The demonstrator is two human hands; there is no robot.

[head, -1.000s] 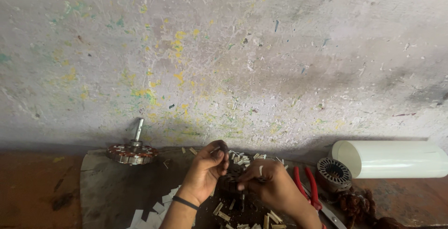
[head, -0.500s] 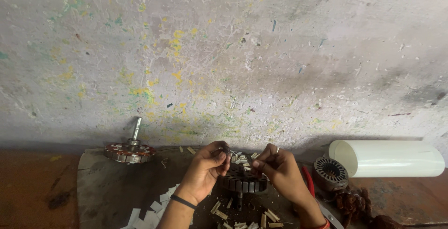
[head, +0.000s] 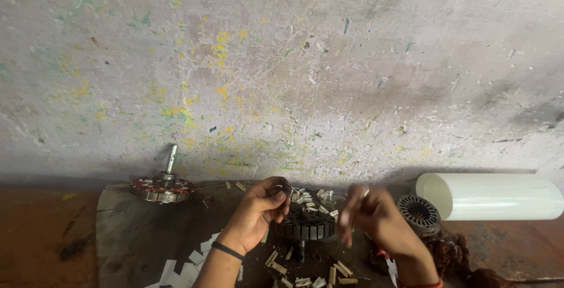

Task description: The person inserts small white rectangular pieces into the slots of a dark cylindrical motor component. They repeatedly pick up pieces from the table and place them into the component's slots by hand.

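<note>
Round dark metal motor core with slots (head: pixel 305 224), in the middle of the dark table (head: pixel 135 241), standing on its short shaft so the slots face up, with small pale paper strips (head: pixel 311 197) poking out of the top. Left hand (head: pixel 261 209) curled on the core's near-left edge, likely holding it steady; right hand (head: pixel 367 214) just beside its right edge, blurred, fingers bent, hard to tell if pinching a strip. Farther out: more cut strips (head: pixel 338 270) loose on the table, a copper-wound rotor with a steel shaft (head: pixel 161 187) at the left, a smaller grey ring core (head: pixel 420 213) and a plain white roll with no label (head: pixel 493 197) lying on its side at the right, below a grey wall with paint flecks (head: pixel 282 65).
</note>
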